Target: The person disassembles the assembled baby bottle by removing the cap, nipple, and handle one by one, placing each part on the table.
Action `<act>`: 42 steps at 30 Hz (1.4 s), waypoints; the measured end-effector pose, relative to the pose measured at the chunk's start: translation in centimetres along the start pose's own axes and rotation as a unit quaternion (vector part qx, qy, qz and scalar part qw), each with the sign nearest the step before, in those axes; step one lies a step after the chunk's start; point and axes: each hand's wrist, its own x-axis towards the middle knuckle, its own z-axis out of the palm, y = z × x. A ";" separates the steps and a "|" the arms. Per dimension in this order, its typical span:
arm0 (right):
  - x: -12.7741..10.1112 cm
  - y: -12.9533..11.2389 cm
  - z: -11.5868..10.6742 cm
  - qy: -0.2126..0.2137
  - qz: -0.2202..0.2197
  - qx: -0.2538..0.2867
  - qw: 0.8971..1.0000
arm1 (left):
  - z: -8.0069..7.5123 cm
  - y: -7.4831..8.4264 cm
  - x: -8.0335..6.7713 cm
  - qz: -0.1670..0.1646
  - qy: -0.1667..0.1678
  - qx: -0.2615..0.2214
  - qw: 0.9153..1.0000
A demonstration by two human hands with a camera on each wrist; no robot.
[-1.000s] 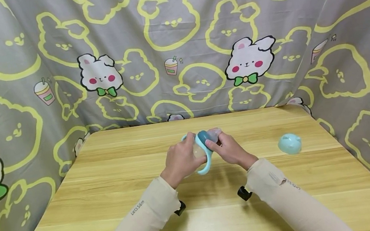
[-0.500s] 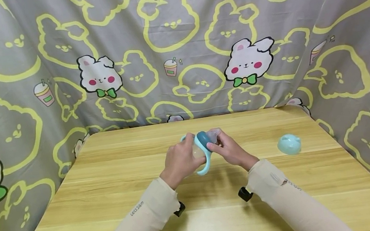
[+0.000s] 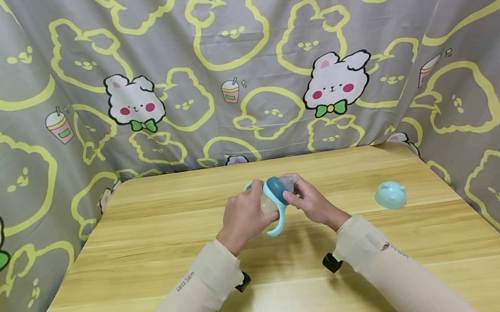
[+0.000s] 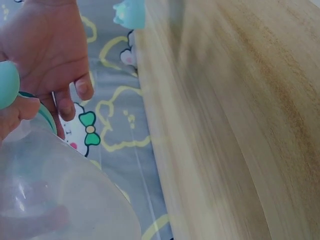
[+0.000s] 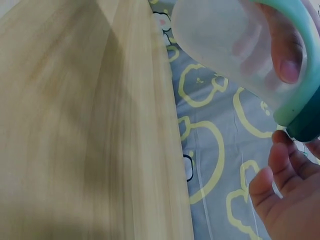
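Observation:
A baby bottle [image 3: 267, 205] with a translucent body is held tilted above the table, its top pointing right. It has light-blue looped handles [image 3: 276, 227], a dark teal collar [image 3: 277, 190] and a clear nipple [image 3: 288, 181]. My left hand [image 3: 245, 213] grips the body, with fingers showing through the clear wall [image 4: 65, 185] in the left wrist view. At the collar is my right hand [image 3: 312, 200], its thumb on the near side and its other fingers around the far side by the nipple. In the right wrist view, fingertips [image 5: 282, 140] meet the collar's edge.
A light-blue domed cap [image 3: 391, 195] with small ear shapes lies on the wooden table [image 3: 167, 215] to the right. Behind the table's far edge hangs a grey patterned curtain [image 3: 257, 37]. Black wrist-camera mounts [image 3: 331, 262] hang below both sleeves.
My right thumb has shifted slightly right and down along the collar, leaving more of the teal ring showing. My left hand and the cap stay where they were.

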 end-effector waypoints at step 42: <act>-0.1 -0.8 -0.2 0.012 0.071 0.052 0.996 | 0.2 0.0 0.1 -0.011 -0.004 0.023 1.000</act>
